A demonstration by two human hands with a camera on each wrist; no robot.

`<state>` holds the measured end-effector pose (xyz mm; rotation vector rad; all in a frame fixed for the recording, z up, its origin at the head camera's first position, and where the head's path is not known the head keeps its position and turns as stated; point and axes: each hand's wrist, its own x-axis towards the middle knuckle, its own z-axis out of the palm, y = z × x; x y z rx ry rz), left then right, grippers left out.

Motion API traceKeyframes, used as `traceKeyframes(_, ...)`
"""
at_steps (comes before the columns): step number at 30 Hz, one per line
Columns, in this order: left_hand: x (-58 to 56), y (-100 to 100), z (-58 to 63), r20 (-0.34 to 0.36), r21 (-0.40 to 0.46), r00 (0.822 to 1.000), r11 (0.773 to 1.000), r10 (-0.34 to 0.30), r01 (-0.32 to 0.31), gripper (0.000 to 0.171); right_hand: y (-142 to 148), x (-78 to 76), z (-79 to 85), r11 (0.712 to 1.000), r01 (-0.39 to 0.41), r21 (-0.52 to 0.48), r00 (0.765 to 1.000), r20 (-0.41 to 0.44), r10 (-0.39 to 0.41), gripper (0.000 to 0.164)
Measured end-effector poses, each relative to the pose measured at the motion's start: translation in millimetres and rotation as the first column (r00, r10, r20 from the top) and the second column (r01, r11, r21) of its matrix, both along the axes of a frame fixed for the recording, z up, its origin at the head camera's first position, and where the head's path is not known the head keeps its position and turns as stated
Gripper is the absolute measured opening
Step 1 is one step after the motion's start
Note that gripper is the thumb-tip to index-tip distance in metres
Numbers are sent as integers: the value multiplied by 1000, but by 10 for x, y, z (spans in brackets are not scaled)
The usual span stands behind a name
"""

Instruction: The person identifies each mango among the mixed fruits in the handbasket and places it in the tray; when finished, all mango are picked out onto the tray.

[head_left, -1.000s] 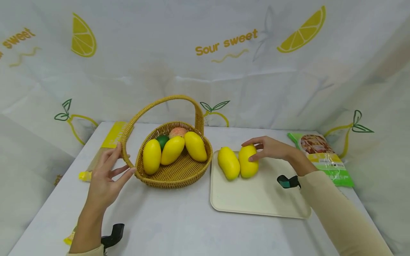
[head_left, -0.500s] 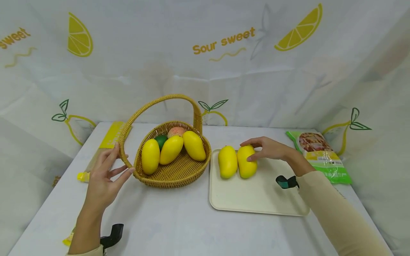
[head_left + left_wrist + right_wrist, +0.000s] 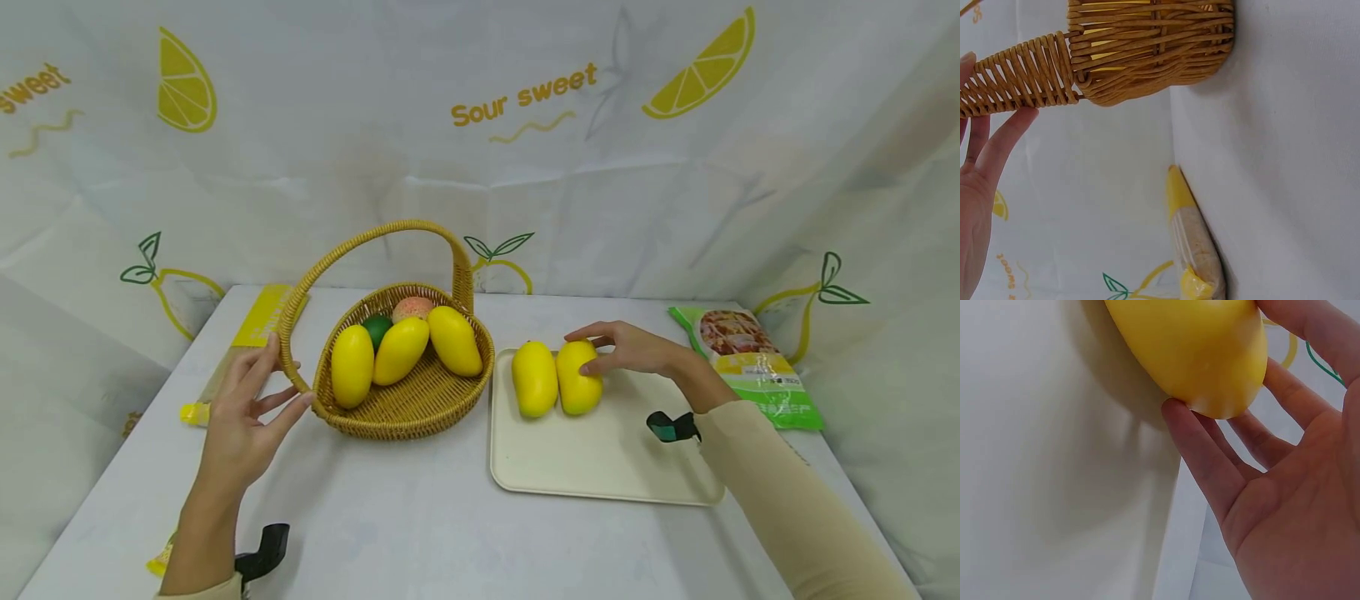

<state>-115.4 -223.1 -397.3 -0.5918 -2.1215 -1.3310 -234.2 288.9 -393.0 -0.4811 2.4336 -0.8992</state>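
My left hand [image 3: 242, 421] grips the lower left part of the handle of a wicker basket [image 3: 416, 427]; in the left wrist view its fingers meet the woven handle [image 3: 1022, 75]. Inside the basket lie three yellow mangoes [image 3: 352, 367], a dark green fruit [image 3: 377, 328] and a pinkish peach-like fruit [image 3: 412, 308]. With thumb and fingers, my right hand [image 3: 637, 350] holds a mango [image 3: 577, 393] standing over a cream tray [image 3: 600, 467]. The right wrist view shows fingertips around one end of this mango [image 3: 1197, 356]. Another mango [image 3: 534, 379] lies just left of it on the tray.
A green and yellow food packet [image 3: 753, 358] lies right of the tray. Behind the left hand is a long package with yellow ends [image 3: 266, 317]. A small yellow wrapper [image 3: 161, 558] shows beside the left forearm. A printed curtain [image 3: 360, 142] rises behind the white table [image 3: 420, 533].
The left mango on the tray has turned from slanted to nearly straight, beside the held mango. The left hand keeps its place on the basket; the head view has shifted slightly.
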Motion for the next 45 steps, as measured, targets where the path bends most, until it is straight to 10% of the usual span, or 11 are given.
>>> traceKeyframes(45,22,4,23,6,-24,1000,999,21,-21,103,-460,-80,553,992,-95,-80,986,-147,82,73)
